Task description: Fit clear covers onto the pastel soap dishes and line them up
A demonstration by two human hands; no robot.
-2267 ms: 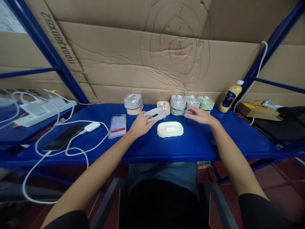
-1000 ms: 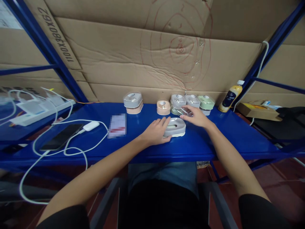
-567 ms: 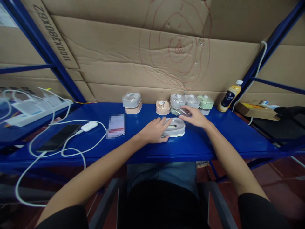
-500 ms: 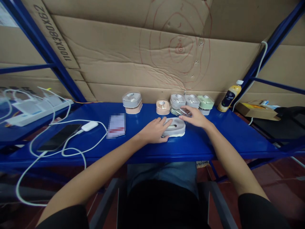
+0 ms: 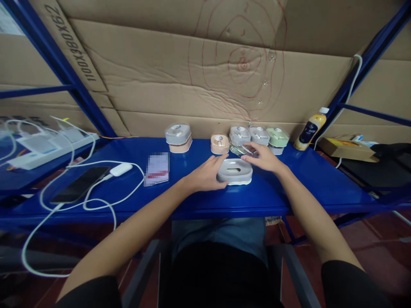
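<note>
A grey tray with a slot sits on a cream base, forming a soap dish (image 5: 235, 172) in the middle of the blue shelf (image 5: 199, 196). My left hand (image 5: 205, 174) rests against its left end, fingers curved around the edge. My right hand (image 5: 261, 156) lies just behind the dish, fingers pinched on a small clear plastic piece (image 5: 246, 149). Behind it stand a peach box (image 5: 219, 144), a grey-lidded box (image 5: 239, 136), another grey one (image 5: 260, 135) and a green one (image 5: 278, 139).
A grey-and-peach stacked box (image 5: 178, 137) stands at the back left. A card (image 5: 156, 168), a black phone (image 5: 78, 185) on a white cable (image 5: 96, 201), a power strip (image 5: 48, 147) and a yellow bottle (image 5: 310, 128) also lie on the shelf. Cardboard lines the back.
My left hand carried the grey tray from the back and set it onto the cream base, then slid to the dish's left end. My right hand stayed behind it.
</note>
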